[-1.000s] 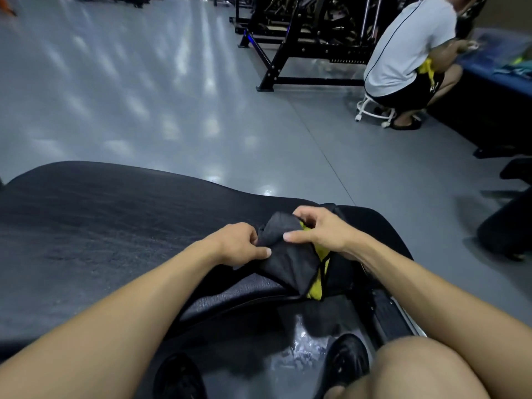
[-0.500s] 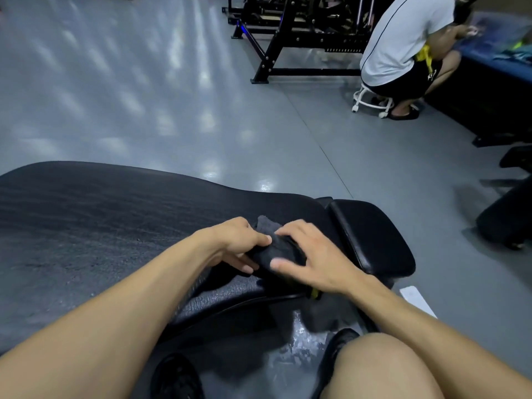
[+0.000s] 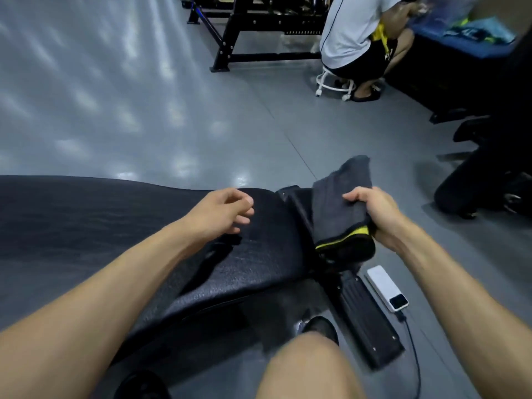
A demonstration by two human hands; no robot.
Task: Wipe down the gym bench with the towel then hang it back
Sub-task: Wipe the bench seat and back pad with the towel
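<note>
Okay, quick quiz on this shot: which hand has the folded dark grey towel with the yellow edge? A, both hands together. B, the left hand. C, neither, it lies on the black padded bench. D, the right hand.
D: the right hand alone grips the folded dark grey towel with the yellow edge, lifted off the black padded bench, while the left hand hovers loosely curled and holds nothing.

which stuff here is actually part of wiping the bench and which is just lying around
Part of the job:
- towel, dark grey with a yellow edge, gripped by the right hand
- gym bench, black padded top
- left hand, holding nothing, above the bench

Just lying about:
- white power bank with its cable, on the floor
- black rack
- seated person on a white stool
</note>
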